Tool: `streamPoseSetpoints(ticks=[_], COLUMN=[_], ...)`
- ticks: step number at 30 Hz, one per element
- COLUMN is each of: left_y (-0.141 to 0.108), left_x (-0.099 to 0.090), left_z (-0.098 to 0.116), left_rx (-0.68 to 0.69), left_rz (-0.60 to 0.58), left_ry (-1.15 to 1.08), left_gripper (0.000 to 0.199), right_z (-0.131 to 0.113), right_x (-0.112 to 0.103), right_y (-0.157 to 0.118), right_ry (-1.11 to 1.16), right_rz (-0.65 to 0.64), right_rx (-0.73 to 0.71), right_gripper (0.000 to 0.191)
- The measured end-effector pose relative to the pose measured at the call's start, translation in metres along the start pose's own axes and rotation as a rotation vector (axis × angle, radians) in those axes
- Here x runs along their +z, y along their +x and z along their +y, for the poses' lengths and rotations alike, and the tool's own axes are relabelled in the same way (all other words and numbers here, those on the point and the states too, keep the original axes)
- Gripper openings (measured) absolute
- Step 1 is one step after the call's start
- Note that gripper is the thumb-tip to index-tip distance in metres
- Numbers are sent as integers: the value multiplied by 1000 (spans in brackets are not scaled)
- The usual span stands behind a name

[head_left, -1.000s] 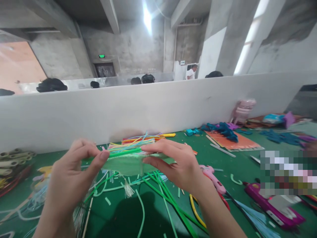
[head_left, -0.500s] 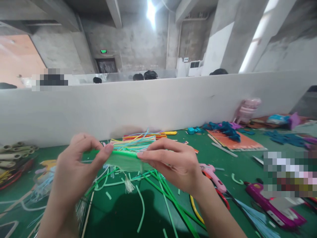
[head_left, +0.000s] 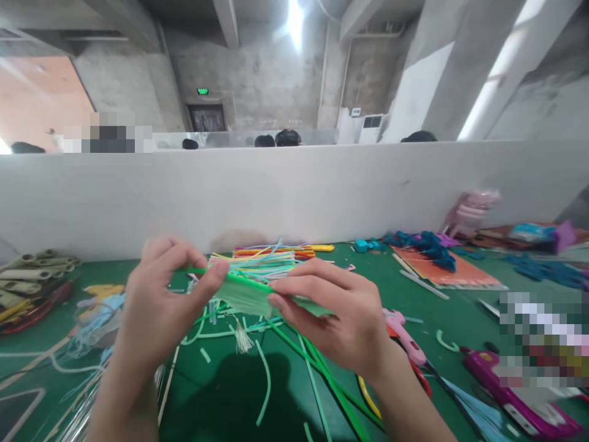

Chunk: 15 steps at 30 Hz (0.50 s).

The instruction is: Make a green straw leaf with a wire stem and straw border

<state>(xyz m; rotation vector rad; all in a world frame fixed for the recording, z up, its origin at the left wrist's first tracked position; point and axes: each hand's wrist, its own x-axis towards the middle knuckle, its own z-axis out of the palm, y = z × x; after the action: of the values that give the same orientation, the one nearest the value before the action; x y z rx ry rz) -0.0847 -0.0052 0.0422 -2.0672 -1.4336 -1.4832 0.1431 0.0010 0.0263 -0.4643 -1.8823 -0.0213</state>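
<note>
Between my hands a bright green strip (head_left: pixel 248 280) runs along the top edge of a pale green, sheer piece of fabric (head_left: pixel 246 297). My left hand (head_left: pixel 172 294) pinches the strip's left part between thumb and fingers. Further right, my right hand (head_left: pixel 338 313) pinches the strip and the fabric's edge with thumb and forefinger. The strip slopes down a little to the right, held above the table. Behind it lies a bundle of coloured foam-like strips (head_left: pixel 264 261). Below hang or lie a white tassel (head_left: pixel 243 339) and long green strips (head_left: pixel 322 374).
On the green table (head_left: pixel 221 393), a pink glue gun (head_left: pixel 405 337) and a purple glue gun (head_left: pixel 518 393) lie to the right. Bamboo tubes (head_left: pixel 32 273) and a yellow glue gun (head_left: pixel 103 294) are on the left. A white partition (head_left: pixel 294 196) stands behind, with a pink bottle (head_left: pixel 473 209) near it.
My right hand's fingers have shifted along the strip's edge, and the strip now tilts down to the right. The whole view has shifted slightly, moving the scene rightward.
</note>
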Motion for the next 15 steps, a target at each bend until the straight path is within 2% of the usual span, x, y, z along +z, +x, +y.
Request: streamPoseSetpoints(ticks=[4, 6, 9, 12, 15], left_y=[1, 2, 2, 1, -1], left_x=[4, 7, 12, 15, 17], left_z=[3, 5, 8, 11, 12], left_rx=[35, 93, 227, 282, 251], left_rz=[19, -46, -168, -143, -113], left_ry=[-10, -101, -231, -230, -207], left_gripper=[18, 10, 15, 11, 10], right_z=[-3, -2, 2, 3, 0], right_x=[-1, -1, -1, 0, 1], right_y=[2, 3, 4, 4, 2], right_ry=[-23, -32, -22, -22, -88], right_rz=[29, 42, 58, 67, 77], right_rx=[55, 61, 51, 49, 32], right_gripper=[7, 8, 8, 11, 22])
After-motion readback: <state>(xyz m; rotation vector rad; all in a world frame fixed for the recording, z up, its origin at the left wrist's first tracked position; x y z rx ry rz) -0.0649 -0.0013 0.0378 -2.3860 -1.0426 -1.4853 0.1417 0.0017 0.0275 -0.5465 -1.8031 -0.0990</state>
